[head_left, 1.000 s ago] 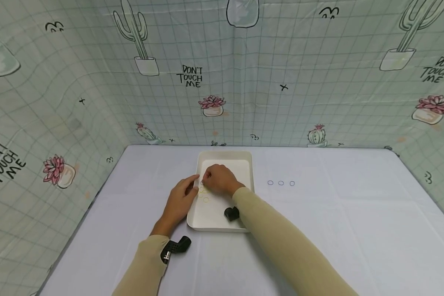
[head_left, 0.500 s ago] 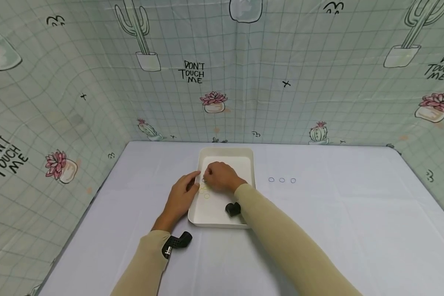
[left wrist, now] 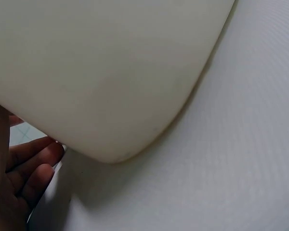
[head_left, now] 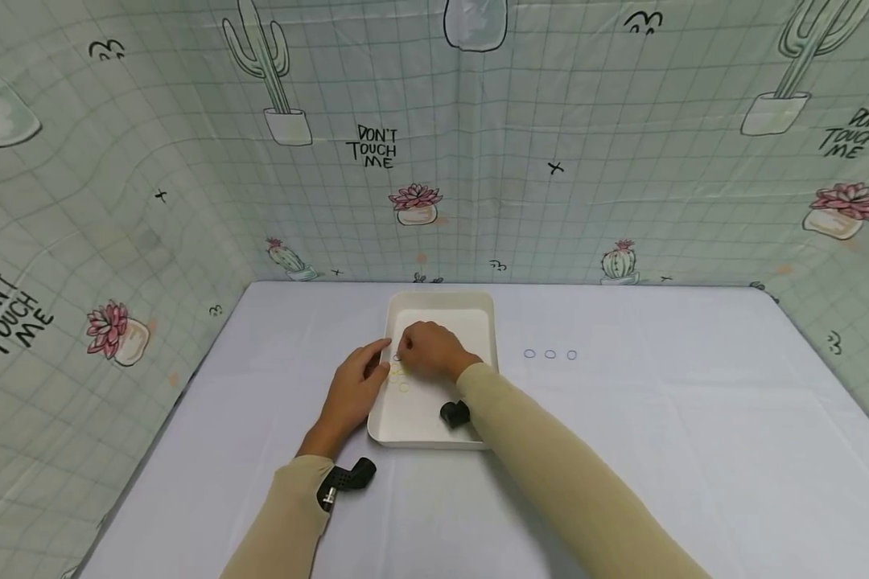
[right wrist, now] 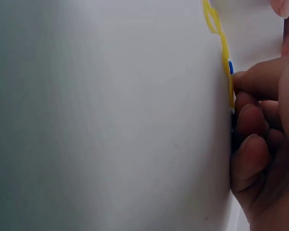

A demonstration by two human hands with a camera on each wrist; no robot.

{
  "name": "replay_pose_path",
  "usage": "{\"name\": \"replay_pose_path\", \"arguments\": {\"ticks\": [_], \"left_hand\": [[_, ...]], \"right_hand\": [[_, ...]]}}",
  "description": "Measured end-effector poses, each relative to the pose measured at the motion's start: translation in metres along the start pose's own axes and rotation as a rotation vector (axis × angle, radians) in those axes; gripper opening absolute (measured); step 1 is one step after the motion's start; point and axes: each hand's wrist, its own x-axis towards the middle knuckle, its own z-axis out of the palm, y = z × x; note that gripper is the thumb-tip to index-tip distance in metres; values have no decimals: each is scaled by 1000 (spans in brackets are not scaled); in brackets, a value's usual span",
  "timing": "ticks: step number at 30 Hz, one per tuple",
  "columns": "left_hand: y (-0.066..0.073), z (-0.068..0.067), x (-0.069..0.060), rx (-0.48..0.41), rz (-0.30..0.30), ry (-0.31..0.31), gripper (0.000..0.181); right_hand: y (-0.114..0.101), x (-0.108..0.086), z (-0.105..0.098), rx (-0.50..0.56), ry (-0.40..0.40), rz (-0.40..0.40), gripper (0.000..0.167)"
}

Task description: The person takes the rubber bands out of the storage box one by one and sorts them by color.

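Observation:
A shallow white tray (head_left: 420,430) lies on the table. My left hand (head_left: 351,394) rests against its left side, thumb and index fingertips touching the rim; in the left wrist view its fingers (left wrist: 38,178) lie loosely bent outside the wall. Inside the tray, my right hand (head_left: 434,351) is lowered to the floor near the left wall with its fingers curled. At its fingertips is a small blue rubber band (right wrist: 230,67), mostly hidden, which they appear to pinch. Several yellow rubber bands (head_left: 404,388) lie close by in the tray, seen edge-on as yellow loops (right wrist: 213,19) in the right wrist view.
Three blue rubber bands (head_left: 550,354) lie in a row on the white tablecloth (head_left: 659,450), right of the tray. A patterned cloth (head_left: 521,121) hangs behind the table and along its sides. Black wrist cameras (head_left: 358,474) sit on both sleeves.
The head view shifts slightly up and down. Both hands stay in nearly the same place on the tray, and the bands keep their layout.

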Motion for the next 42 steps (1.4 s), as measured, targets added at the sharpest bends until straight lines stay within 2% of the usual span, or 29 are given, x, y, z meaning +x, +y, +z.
{"name": "replay_pose_path", "arguments": {"ticks": [5, 13, 18, 23, 31, 36, 42], "left_hand": [[0, -1, -2, 5, -3, 0, 42], [-2, 0, -4, 9, -17, 1, 43], [-4, 1, -3, 4, -27, -3, 43], [-3, 1, -1, -17, -2, 6, 42], [-2, 0, -1, -36, -2, 10, 42], [-1, 1, -1, -39, -9, 18, 42], [-2, 1, 0, -25, 7, 17, 42]], "right_hand": [[2, 2, 4, -55, -21, -36, 22], [3, -5, 0, 115, 4, -43, 19], [5, -4, -1, 163, 2, -46, 12], [7, -2, -5, 200, 23, -51, 8], [9, 1, -6, 236, 68, -22, 17], [4, 2, -8, 254, 98, 7, 16], [0, 0, -13, 389, 124, 63, 14]]}}
